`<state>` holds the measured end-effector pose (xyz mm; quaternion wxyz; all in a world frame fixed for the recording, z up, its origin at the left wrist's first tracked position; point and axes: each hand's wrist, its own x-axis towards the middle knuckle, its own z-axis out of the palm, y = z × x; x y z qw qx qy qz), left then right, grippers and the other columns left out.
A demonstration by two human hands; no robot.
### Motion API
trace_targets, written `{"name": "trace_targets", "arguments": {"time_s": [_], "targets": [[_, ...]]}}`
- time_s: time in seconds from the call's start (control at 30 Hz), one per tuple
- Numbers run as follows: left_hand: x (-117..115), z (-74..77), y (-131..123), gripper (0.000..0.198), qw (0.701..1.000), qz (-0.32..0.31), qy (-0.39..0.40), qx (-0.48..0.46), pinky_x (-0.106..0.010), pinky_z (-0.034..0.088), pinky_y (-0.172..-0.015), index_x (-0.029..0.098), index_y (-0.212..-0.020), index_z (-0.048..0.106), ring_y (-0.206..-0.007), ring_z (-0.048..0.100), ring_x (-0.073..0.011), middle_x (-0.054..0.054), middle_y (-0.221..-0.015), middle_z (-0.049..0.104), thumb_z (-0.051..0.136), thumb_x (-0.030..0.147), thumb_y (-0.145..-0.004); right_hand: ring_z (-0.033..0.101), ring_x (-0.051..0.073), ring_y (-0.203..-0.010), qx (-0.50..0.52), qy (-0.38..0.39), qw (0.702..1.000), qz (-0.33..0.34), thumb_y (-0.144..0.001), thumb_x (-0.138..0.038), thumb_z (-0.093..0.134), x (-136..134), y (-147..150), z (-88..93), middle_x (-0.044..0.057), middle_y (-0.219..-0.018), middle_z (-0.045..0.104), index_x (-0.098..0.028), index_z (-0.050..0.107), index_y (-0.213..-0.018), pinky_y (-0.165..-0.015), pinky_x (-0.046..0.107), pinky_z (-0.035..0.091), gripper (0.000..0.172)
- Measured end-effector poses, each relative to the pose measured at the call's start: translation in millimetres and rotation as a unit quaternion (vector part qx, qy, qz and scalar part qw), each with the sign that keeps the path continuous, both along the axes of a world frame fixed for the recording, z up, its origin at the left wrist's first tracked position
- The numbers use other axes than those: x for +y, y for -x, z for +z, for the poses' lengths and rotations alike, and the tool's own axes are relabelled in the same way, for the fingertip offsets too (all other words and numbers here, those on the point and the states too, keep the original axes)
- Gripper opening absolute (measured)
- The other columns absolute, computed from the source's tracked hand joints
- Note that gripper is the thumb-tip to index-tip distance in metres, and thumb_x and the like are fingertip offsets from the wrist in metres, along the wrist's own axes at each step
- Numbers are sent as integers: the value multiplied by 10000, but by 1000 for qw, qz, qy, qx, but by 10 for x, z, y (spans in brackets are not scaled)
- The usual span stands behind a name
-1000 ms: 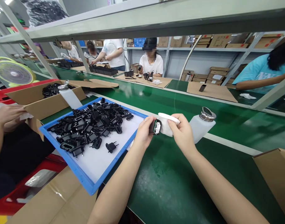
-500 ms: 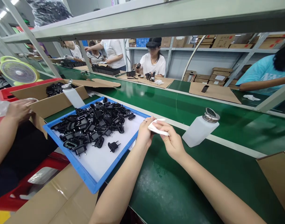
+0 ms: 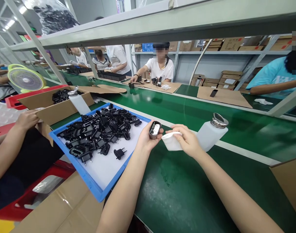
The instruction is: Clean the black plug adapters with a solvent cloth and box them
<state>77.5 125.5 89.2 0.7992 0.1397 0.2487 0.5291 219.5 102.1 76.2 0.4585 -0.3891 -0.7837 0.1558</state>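
Observation:
My left hand [image 3: 146, 139] is closed around a small black plastic housing [image 3: 155, 129], its open side facing me with white parts inside. Just to the right, my right hand [image 3: 188, 141] pinches a folded white cloth [image 3: 172, 141], which hangs apart from the housing. Left of my hands lies a blue-rimmed tray [image 3: 99, 193] with a white bottom. A heap of black plug adapters [image 3: 99, 129] fills its far part, and one two-pin plug [image 3: 120, 153] lies separately near the heap. Behind my right hand stands a white bottle with a metal pump top [image 3: 212, 132].
A second white bottle [image 3: 79, 103] stands beyond the tray, beside a cardboard box [image 3: 58, 111] of black parts. At the left is a co-worker's hand [image 3: 27, 119]. The green belt [image 3: 162, 103] runs across, with people along its far side. A metal shelf beam [image 3: 148, 24] crosses overhead.
My hands have separated. The right hand has drawn the cloth off to the right, and the housing in my left hand now shows. Across the belt, a co-worker's arm has reached out.

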Motion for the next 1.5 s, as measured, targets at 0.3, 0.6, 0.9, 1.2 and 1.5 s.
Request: {"name": "trace_targets", "arguments": {"time_s": [0.3,0.6,0.9,1.2,1.5], "targets": [[-38,-63,-61,181,987,-12,-115,108,-167,285,-332,141,-572,505,-420,473,-75,17,-528,504,593,299,-574,453,120,-564,203,167,957,-125,-705,-312,446,83,-25,81,-15,-658,503,-187,505,-725,-451,219,333,139],[-71,-65,-91,163,980,19,-146,130,-174,301,-388,130,-579,524,-424,445,-56,42,-485,487,624,253,-541,523,149,-839,59,-31,994,-87,-795,-207,358,-185,179,86,-2,-945,565,-247,498,-964,-703,269,424,223],[-26,-89,-131,191,975,159,-102,120,-161,315,-417,136,-570,493,-412,432,-40,58,-473,461,616,281,-549,549,185,-782,45,-65,990,-117,-787,-212,348,-101,249,-240,35,-905,583,-219,519,-933,-654,325,457,225],[-63,-73,-123,154,968,180,-144,102,-148,312,-426,142,-557,495,-427,433,-30,58,-496,480,585,262,-586,483,164,-950,130,-30,988,-72,-797,-190,347,-265,338,-26,28,-996,550,-225,502,-890,-809,326,391,185],[-13,-54,-67,159,969,222,-48,97,-173,316,-422,150,-606,491,-423,450,-50,64,-481,448,569,287,-588,556,168,-720,267,185,945,37,-776,-297,395,-368,473,-73,28,-816,602,-201,517,-797,-611,284,447,156]]}}
